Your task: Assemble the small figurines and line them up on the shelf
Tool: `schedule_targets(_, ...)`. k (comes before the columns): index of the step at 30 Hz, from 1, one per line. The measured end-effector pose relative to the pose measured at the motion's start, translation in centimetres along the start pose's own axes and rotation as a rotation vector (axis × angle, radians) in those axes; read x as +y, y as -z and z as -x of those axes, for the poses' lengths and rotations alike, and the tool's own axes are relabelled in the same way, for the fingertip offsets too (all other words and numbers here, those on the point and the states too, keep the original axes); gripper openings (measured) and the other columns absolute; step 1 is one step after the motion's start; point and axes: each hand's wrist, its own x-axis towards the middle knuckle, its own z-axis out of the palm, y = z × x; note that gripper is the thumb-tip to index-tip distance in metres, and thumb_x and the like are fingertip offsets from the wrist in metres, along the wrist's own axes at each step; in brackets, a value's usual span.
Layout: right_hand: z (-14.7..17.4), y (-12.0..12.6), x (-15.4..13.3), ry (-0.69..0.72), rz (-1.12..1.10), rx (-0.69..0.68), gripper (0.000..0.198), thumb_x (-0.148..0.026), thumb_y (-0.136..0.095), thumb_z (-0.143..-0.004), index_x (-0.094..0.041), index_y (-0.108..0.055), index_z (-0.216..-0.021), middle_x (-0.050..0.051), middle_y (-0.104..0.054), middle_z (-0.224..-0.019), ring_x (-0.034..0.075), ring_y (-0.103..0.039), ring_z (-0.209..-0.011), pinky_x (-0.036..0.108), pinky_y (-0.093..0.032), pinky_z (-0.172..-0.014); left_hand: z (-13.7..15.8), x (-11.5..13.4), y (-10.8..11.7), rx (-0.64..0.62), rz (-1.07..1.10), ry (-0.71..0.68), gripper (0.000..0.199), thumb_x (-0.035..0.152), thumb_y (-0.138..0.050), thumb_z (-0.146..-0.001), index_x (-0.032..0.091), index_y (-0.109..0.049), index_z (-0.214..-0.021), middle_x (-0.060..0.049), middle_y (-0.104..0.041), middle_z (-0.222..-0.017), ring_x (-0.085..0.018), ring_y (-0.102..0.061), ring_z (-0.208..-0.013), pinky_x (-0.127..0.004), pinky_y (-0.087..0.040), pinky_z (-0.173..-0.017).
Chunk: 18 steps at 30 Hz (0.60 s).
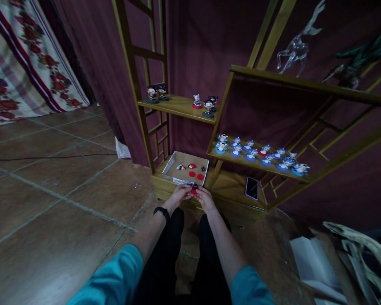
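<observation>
Between my two hands is a small figurine (pixel 194 187) with a dark upper part and a red base. My left hand (pixel 182 193) grips it from the left, a dark band around the wrist. From the other side, the fingers of my right hand (pixel 204 198) close on its red base. Just beyond my hands sits a shallow white box (pixel 168 168) on the bottom shelf. Inside it lie a red figurine (pixel 191 166), a pale-and-dark figurine (pixel 180 167), a small dark piece (pixel 203 168) and two red discs (pixel 200 176).
A wooden shelf unit (pixel 178 108) holds several figurines on its upper left board. More blue-and-white figurines (pixel 251 155) line the right board. A phone (pixel 252 188) lies on the bottom shelf. A clear deer ornament (pixel 294 51) stands high right; white boxes (pixel 316 262) are on the floor.
</observation>
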Motion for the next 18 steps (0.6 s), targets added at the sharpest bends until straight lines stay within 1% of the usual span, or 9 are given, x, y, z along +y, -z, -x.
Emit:
schedule_targets(5, 0.0, -0.14, -0.09, -0.032, 0.008, 0.006, 0.02, -0.017, -0.064, -0.06, -0.018, -0.063, -0.08, 0.001, -0.069, -0.067, 0.011, -0.061, -0.057, 0.022, -0.048, -0.057, 0.08, 0.13, 0.01, -0.025, -0.035, 0.016, 0.015, 0.019, -0.06, -0.071, 0.013, -0.058, -0.085, -0.004, -0.063, -0.059, -0.009, -0.059, -0.049, -0.018, -0.047, -0.051)
schedule_targets(8, 0.07, -0.2, -0.14, -0.05, 0.017, 0.003, 0.019, -0.015, -0.062, -0.06, -0.017, -0.063, -0.079, 0.001, -0.068, -0.065, 0.011, -0.061, -0.055, 0.022, -0.047, -0.055, 0.09, 0.06, 0.01, -0.027, -0.049, 0.002, 0.013, 0.018, -0.061, -0.07, 0.012, -0.058, -0.082, -0.002, -0.062, -0.055, -0.009, -0.057, -0.047, -0.017, -0.045, -0.048)
schedule_targets(13, 0.22, -0.25, -0.22, -0.051, 0.029, 0.003, 0.023, -0.016, -0.061, -0.061, -0.018, -0.062, -0.084, 0.0, -0.068, -0.066, 0.01, -0.061, -0.055, 0.022, -0.047, -0.056, 0.08, -0.01, 0.02, -0.055, -0.058, -0.028, 0.012, 0.014, -0.062, -0.066, 0.013, -0.057, -0.077, -0.001, -0.06, -0.052, -0.008, -0.056, -0.043, -0.014, -0.04, -0.041)
schedule_targets(18, 0.43, -0.33, -0.3, -0.029, 0.021, -0.032, 0.025, -0.017, -0.062, -0.061, -0.018, -0.061, -0.086, 0.001, -0.069, -0.069, 0.011, -0.063, -0.06, 0.022, -0.048, -0.06, 0.19, 0.02, -0.01, -0.042, -0.019, -0.009, 0.017, 0.011, -0.064, -0.063, 0.013, -0.054, -0.076, -0.001, -0.061, -0.054, -0.01, -0.059, -0.048, -0.016, -0.043, -0.046)
